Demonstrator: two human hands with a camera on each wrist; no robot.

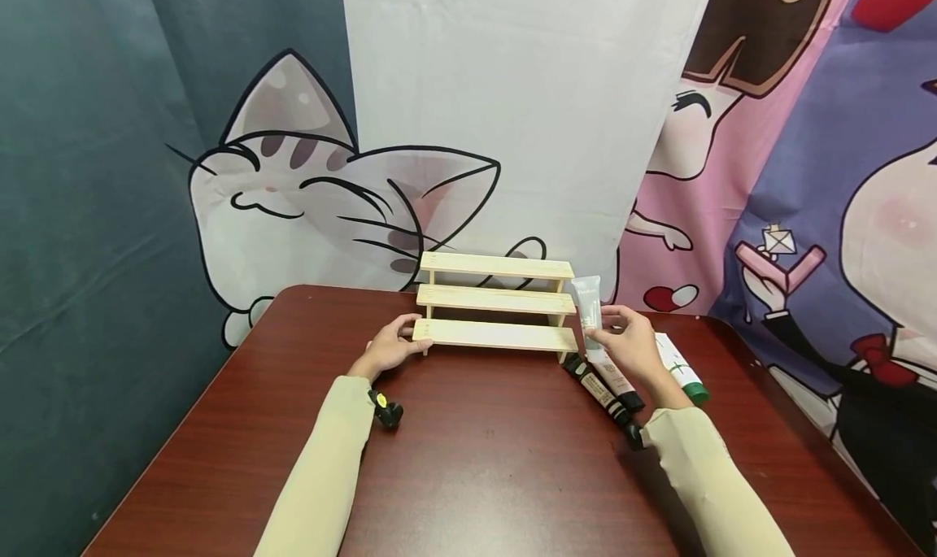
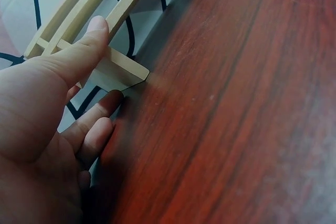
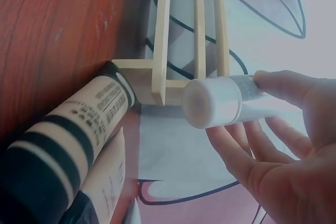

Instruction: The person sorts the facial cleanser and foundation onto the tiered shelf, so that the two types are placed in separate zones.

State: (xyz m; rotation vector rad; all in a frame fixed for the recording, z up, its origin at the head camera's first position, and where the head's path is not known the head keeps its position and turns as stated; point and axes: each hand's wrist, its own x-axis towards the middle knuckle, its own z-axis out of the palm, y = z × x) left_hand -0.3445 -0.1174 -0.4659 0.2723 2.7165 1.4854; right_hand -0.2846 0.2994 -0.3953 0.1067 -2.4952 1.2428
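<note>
A three-tier wooden display rack stands towards the back of the table. My left hand holds its left end at the lowest shelf; in the left wrist view the thumb lies on the shelf and the other fingers curl by the side piece. To the right of the rack, my right hand pinches a small white, partly see-through squeeze tube, upright with its cap down. Below that tube lie a black-and-beige tube and a pale pink tube with a dark cap.
A white tube with a green cap lies right of my right hand. The reddish-brown wooden table stretches towards me. Close behind the rack hangs a cloth backdrop with cartoon figures.
</note>
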